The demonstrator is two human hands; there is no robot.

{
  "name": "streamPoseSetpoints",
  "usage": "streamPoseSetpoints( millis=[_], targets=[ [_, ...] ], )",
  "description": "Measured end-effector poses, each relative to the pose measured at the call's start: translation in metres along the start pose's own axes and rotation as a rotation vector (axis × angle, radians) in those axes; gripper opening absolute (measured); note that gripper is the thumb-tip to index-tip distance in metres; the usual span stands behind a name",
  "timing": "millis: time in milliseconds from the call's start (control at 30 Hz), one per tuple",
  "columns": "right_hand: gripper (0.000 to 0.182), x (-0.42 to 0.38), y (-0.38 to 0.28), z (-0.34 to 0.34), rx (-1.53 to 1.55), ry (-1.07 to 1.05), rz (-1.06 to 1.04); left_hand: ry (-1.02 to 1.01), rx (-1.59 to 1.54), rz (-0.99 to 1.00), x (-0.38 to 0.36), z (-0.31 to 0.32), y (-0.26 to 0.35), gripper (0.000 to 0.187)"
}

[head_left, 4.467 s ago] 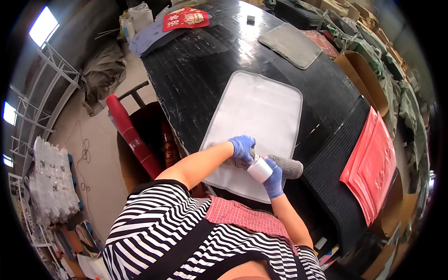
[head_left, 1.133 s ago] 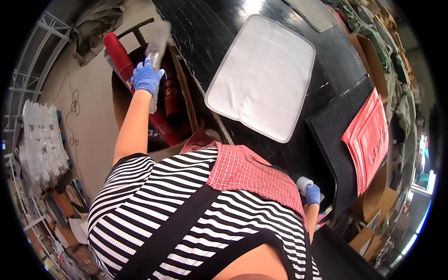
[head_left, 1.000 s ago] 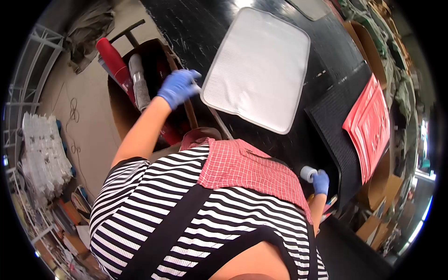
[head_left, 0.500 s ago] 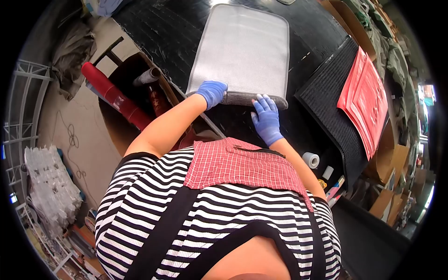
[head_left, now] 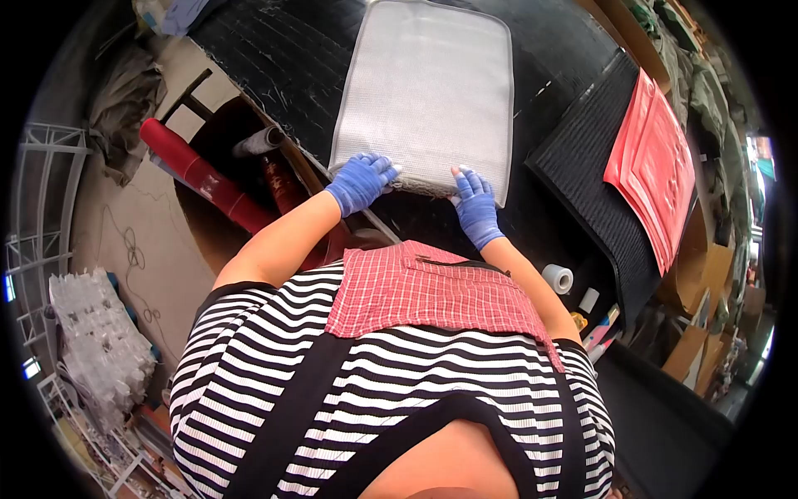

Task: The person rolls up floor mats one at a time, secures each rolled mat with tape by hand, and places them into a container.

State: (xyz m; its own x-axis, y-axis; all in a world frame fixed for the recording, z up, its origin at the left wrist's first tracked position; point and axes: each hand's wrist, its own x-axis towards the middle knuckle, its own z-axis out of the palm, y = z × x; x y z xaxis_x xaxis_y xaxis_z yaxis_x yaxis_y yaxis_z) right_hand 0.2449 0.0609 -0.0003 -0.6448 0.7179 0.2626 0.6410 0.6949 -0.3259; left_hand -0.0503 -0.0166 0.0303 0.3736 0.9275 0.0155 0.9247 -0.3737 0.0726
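A light grey mat (head_left: 424,91) with rounded far corners and a bound edge lies on the black table, pale mesh-like face up. Along its near edge a strip of darker, fuzzy grey (head_left: 424,188) shows. My left hand (head_left: 363,180), in a blue glove, is closed on the near left part of that edge. At the near right part is my right hand (head_left: 476,208), gloved the same way, its fingers over the mat and its thumb at the edge. What lies beneath the fingers is hidden.
Red plastic sheets (head_left: 652,175) lie on a black ribbed mat (head_left: 573,158) at the right. A white roll (head_left: 558,279) stands nearer me. At the left, a box (head_left: 199,220) holds red rolls (head_left: 204,179). Clear plastic pieces (head_left: 96,341) are stacked beyond it.
The near edge, rolled up dark before, now lies flatter with only a narrow dark strip. My left hand has shifted left and nearer; the right has gone from lying flat to holding the edge.
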Motion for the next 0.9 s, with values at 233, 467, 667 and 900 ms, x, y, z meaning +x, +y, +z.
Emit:
streamPoseSetpoints(
  millis=[233, 467, 667, 900],
  targets=[
    [0.031, -0.005, -0.003, -0.022, -0.024, 0.086, -0.228, -0.049, -0.006, -0.095, 0.001, 0.003, 0.004, 0.044],
    [0.028, -0.01, 0.016, -0.01, -0.074, 0.046, -0.171, -0.013, 0.023, -0.162, -0.009, 0.004, 0.014, 0.037],
    [0.023, -0.012, 0.008, -0.023, -0.169, 0.044, -0.067, -0.048, 0.047, -0.215, -0.019, -0.004, 0.023, 0.038],
    [0.017, 0.0, 0.03, -0.013, -0.065, -0.099, 0.071, -0.169, -0.293, -0.417, -0.001, -0.011, 0.003, 0.03]
  ],
)
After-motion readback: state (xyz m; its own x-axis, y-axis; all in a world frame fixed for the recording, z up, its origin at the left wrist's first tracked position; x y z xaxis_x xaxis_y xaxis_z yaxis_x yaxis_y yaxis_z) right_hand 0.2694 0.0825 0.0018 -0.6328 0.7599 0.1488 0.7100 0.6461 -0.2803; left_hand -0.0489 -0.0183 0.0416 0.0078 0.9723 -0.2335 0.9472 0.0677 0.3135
